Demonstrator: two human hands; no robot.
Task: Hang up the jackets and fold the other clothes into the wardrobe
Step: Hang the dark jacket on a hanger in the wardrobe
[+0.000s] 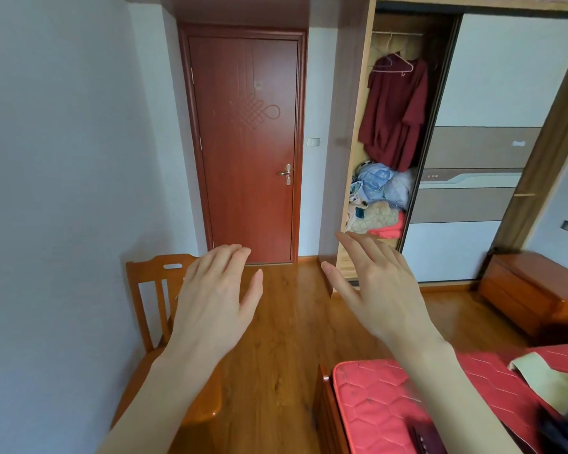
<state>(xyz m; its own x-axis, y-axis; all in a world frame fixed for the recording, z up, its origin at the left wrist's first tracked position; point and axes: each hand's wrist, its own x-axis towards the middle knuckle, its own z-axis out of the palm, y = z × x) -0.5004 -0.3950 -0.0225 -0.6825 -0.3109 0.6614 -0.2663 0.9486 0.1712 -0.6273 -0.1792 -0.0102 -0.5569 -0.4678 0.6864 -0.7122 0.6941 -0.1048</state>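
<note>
Wardrobe (361, 132) beyond both empty spread hands (295, 299), beige garment (551, 378) at right

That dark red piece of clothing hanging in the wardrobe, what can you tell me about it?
The dark red garment looks like a loose, short-sleeved top of soft cloth. It hangs from a pale hanger on the rail in the open left section of the wardrobe, sagging unevenly with one sleeve spread right. Its hem reaches the heap of crumpled clothes below. Neither hand touches it.
</note>
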